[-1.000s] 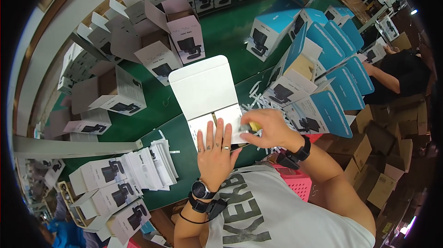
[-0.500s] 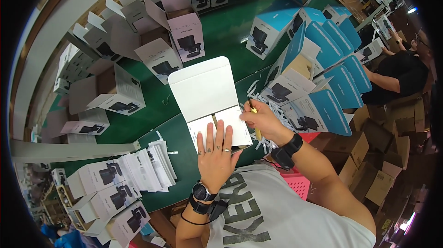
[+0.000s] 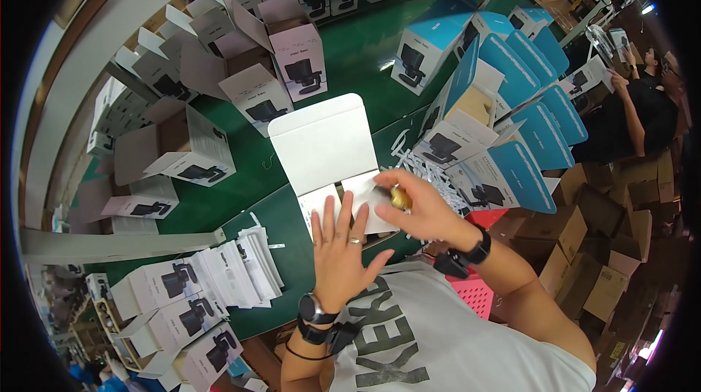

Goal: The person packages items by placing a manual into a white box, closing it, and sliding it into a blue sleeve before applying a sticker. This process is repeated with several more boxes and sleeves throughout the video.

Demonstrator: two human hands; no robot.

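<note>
A white carton (image 3: 321,140) lies in front of me with its large lid flap folded back, away from me. My left hand (image 3: 340,253) rests palm down with fingers spread on the inner white flaps at its near end. A narrow gap shows between those flaps. My right hand (image 3: 423,209) is over the carton's right flap, closed around a small yellow-and-black tool (image 3: 399,198). Motion blurs the tool, so its exact kind cannot be made out.
Printed open cartons (image 3: 193,144) stand at left and back on the green table (image 3: 350,41). Blue-flapped cartons (image 3: 504,166) crowd the right, beside white paper strips (image 3: 431,173). A stack of white leaflets (image 3: 244,268) lies at left. Co-workers (image 3: 621,122) are at far right.
My right hand has moved inward over the carton's right flap, turning the tool. My left hand's thumb has spread outward, and its fingers still lie on the flaps.
</note>
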